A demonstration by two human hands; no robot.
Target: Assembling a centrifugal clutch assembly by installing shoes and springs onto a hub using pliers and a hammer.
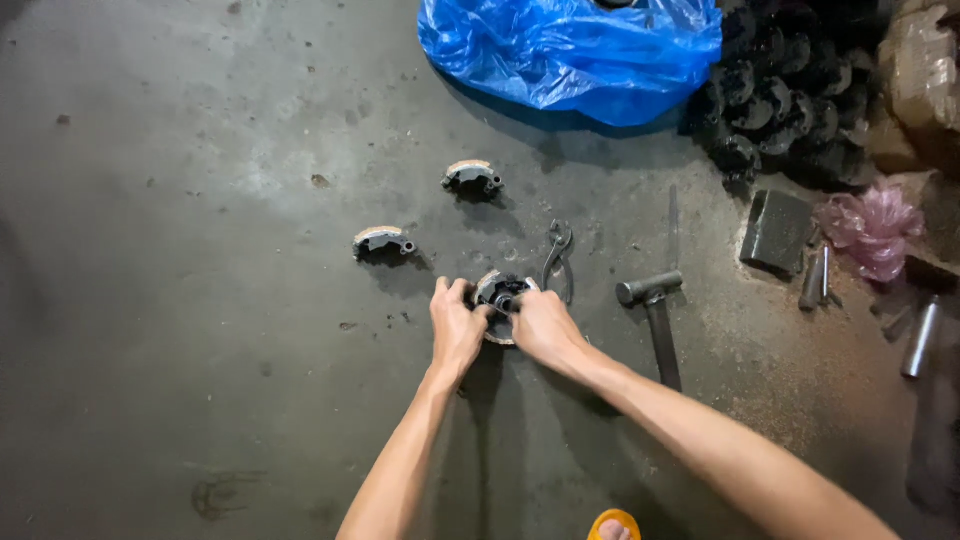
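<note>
I have both hands on a round metal part (500,296) on the concrete floor (200,200) — left hand (455,328) and right hand (542,328) each clamp their grip on its rim — pliers (558,252) just beside, hammer (655,310) nearby.

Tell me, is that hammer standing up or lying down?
Lying down. The hammer rests flat on the floor, head away from the person, right of both hands.

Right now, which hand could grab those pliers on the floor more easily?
Probably the right hand: the pliers lie just beyond it, beside the round metal part both hands grip. The left hand would have to cross over.
</note>
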